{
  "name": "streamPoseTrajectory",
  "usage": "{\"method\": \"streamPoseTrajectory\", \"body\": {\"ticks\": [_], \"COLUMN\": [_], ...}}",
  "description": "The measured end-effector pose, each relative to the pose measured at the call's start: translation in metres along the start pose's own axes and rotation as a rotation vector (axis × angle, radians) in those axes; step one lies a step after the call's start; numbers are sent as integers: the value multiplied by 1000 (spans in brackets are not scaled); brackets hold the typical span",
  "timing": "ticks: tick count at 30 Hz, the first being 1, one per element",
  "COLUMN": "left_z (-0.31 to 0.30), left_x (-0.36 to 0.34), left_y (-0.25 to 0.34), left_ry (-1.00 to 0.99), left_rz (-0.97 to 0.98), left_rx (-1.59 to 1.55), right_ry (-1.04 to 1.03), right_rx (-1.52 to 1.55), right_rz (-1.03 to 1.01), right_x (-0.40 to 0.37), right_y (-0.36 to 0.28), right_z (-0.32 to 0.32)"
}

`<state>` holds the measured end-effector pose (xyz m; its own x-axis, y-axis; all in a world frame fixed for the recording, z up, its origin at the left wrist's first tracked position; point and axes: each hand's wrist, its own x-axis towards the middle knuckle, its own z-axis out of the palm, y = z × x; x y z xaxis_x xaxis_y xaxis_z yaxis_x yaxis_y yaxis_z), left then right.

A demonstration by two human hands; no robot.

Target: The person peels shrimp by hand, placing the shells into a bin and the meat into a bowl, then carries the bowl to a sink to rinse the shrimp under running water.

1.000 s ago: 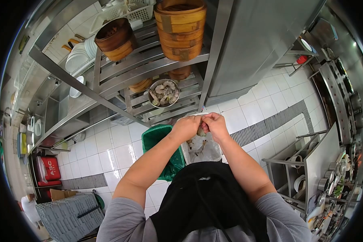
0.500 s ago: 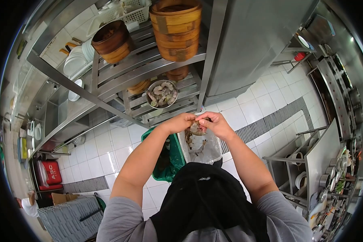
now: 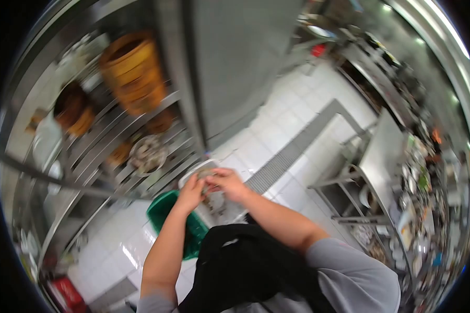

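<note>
Over the far end of a tub (image 3: 233, 210), a shrimp (image 3: 206, 173) is being gripped by left hand (image 3: 191, 193) and right hand (image 3: 228, 183).

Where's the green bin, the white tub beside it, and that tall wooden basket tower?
Green bin (image 3: 159, 209): head view, on its left side.
White tub (image 3: 195, 170): head view, on its far rim.
Wooden basket tower (image 3: 134, 75): head view, on the middle of its side.
</note>
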<state>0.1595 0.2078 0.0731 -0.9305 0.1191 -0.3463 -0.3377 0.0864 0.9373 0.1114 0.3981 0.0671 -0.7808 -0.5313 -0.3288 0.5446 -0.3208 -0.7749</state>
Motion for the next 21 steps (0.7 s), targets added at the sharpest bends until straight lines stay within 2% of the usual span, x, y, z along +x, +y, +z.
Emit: {"method": "streamPoseTrajectory", "body": {"ticks": [1,2,3,5,7,10,11,13,15,17,18,21], "left_z": [6,2,6,13,27,33,36,42,41,45,57,60], "left_x": [-5,18,14,11,1,6,8,11,24,37,31,43], "left_y": [11,-35,-30,-18,7,12,13,13,1,-2,12,13], "left_ry": [52,238,276,365,357,274,249,272,237,250,309,255], "left_rz": [10,489,353,486,385,451,467,381,444,392,540,475], "left_rx": [147,488,430,473,432,403,403,293,195,81,259,251], "right_ry": [26,45,81,165,188,257,283,305,343,338,349,344], "right_rx": [-31,-60,-175,-229,-352,-468,-468,-545,-558,-645,-648,-651], "right_rz": [-12,-46,-157,-201,-276,-433,-448,-462,-468,-564,-571,-623], "right_x": [0,0,-1,-4,-17,-25,-30,-45,-50,-56,-63,-65], "right_y": [3,8,11,14,12,8,3,-13,-19,-26,-34,-44], "right_z": [-3,-7,-7,-3,2,3,2,8,7,5,7,1]}}
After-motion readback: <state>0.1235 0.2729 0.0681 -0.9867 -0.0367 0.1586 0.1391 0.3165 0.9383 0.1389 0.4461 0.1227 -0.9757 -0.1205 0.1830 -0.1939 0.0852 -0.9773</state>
